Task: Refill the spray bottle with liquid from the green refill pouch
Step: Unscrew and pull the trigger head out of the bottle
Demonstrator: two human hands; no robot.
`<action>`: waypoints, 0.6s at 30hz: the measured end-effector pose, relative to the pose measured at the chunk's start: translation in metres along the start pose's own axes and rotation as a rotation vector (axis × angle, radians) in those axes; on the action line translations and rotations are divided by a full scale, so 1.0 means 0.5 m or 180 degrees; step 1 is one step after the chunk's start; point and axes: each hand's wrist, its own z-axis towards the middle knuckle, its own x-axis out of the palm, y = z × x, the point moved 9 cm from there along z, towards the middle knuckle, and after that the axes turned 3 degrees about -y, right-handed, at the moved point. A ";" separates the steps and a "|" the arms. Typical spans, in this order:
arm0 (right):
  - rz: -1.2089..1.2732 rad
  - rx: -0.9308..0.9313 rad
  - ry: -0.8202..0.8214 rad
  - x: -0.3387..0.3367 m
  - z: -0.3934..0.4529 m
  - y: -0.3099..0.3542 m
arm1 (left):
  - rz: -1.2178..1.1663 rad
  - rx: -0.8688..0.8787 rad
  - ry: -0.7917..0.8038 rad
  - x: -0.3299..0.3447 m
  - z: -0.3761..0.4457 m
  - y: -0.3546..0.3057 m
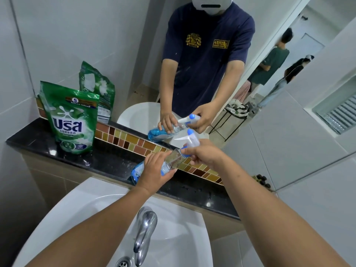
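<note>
A clear spray bottle [137, 172] with a blue label and some blue liquid is held tilted above the black ledge, its base to the lower left. My left hand [156, 171] wraps around the bottle's body. My right hand [204, 154] grips the white spray head [189, 140] with its blue nozzle at the bottle's neck. The green refill pouch [72, 120] stands upright on the ledge at the left, well apart from both hands.
The black stone ledge [107, 160] runs along a band of mosaic tiles [134, 141] under a mirror [250, 93], which reflects me and two people behind. Below are a white sink [86, 214], a chrome tap [144, 228] and a drain [123, 262].
</note>
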 end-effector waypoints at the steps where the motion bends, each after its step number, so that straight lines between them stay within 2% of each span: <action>1: -0.0042 -0.0002 0.0108 0.001 -0.003 0.001 | 0.0006 0.0016 0.0013 0.001 -0.001 -0.001; 5: -0.0352 0.0023 0.0073 -0.006 -0.010 -0.002 | 0.0016 0.0088 0.0046 0.005 -0.004 -0.002; 10: -0.0776 0.0069 -0.0549 -0.021 0.000 -0.013 | 0.0016 0.0115 0.0117 0.013 -0.005 0.000; 14: -0.0757 0.0044 -0.0107 -0.021 0.002 -0.009 | 0.0035 0.0167 0.0091 0.015 -0.007 -0.007; 18: -0.0651 0.0049 -0.0029 -0.021 -0.005 -0.007 | 0.0060 0.0155 0.0066 0.015 -0.005 -0.005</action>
